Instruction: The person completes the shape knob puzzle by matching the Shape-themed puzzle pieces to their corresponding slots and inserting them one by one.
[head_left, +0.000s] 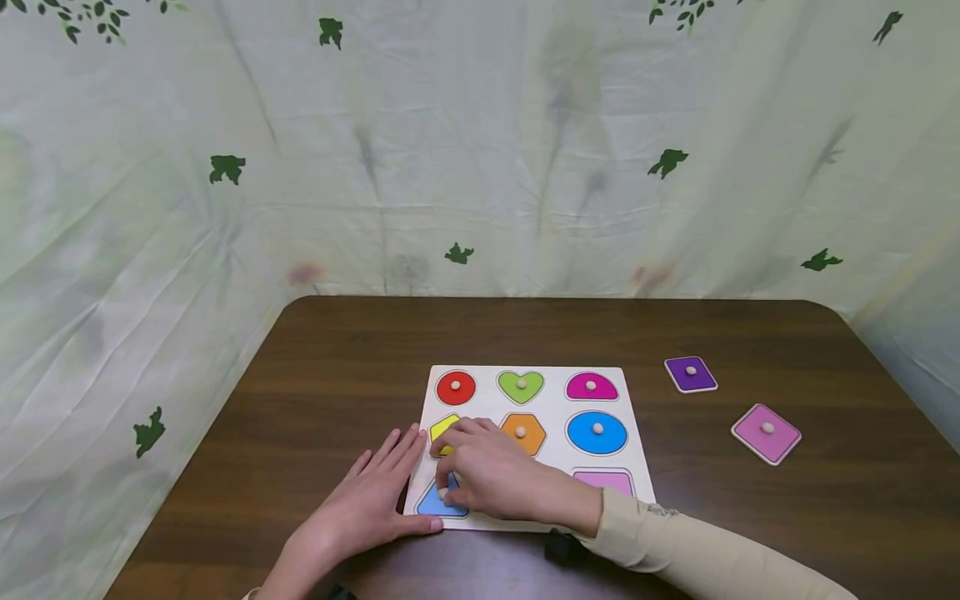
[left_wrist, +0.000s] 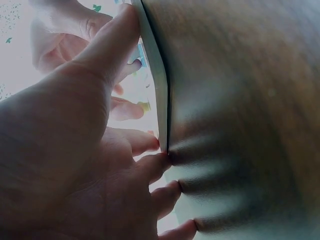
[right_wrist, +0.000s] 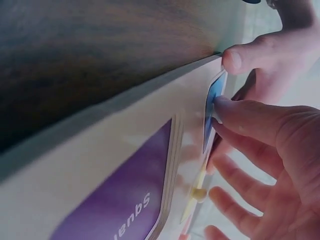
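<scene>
1. Blue triangle (head_left: 433, 507): near-L corner of the white puzzle board (head_left: 555, 400), in or just over its slot; can't tell if fully flush.
2. R hand (head_left: 498, 475) pinches the triangle's knob betw. thumb & index, other fingers loosely bent by the yellow pc (head_left: 441, 430). Knob's prob. the only easy grip on such a flat pc.
3. L hand (head_left: 367, 496) lies w/ fingers spread along the board's L edge, thumb at the near corner, prob. bracing so the board doesn't slide on the tabletop (head_left: 300, 375).
4. Also on board, knobs up, looking seated: red circle (head_left: 455, 398), green heart (head_left: 510, 383), magenta half-circle (head_left: 577, 390), orange hexagon (head_left: 534, 433), blue oval (head_left: 581, 433).
5. Off-board to R, apart from each other: loose purple pc (head_left: 678, 367) & loose pink pc (head_left: 750, 429), knobs up, prob. parked for R-hand reach.
6. Similar-coloured slots: purple slot (right_wrist: 135, 190), part of "Square" legible in R-wrist view; pink slot (head_left: 603, 481), near-R, partly behind the R sleeve (head_left: 712, 554).
7. In the way: R hand & forearm block the head view of the purple slot; L thumb's just beside the triangle, so tight there. Curtain (head_left: 487, 167) hangs behind.
</scene>
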